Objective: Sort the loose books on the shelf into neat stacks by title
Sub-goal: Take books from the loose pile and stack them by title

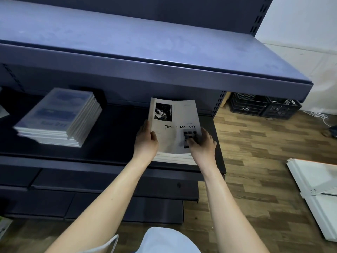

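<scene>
While held at both lower side edges, top copy "Time & Memory" book (pixel 174 125) noted bowed upward over a same-title stack (pixel 175 158) at right end of middle shelf (pixel 116 136). Left hand (pixel 146 141) curled round left edge, thumb on cover; right hand (pixel 202 143) pinching lower right corner, fingers spread over cover print. Far edge lifted clear of stack, near edge low against it.

Risks, judged from present position:
- Soft cover flexing; likely to crease or land askew if released unevenly.
- Stack set close to shelf's right end and front lip; liable to slide off if pushed while squaring.
- Second stack (pixel 58 117) on the left fanned at its edges, top cover blurred; title match unconfirmed.

Not verifiable:
- Count of copies beneath, hidden by cover and wrists.
- Two letters of title lost to glare.
- Object at far left edge (pixel 2 111) cut off by frame.
- Contents of dark crates (pixel 264 106) on floor beyond the shelving, indistinct.
- Left fingers under the cover, unseen.
</scene>
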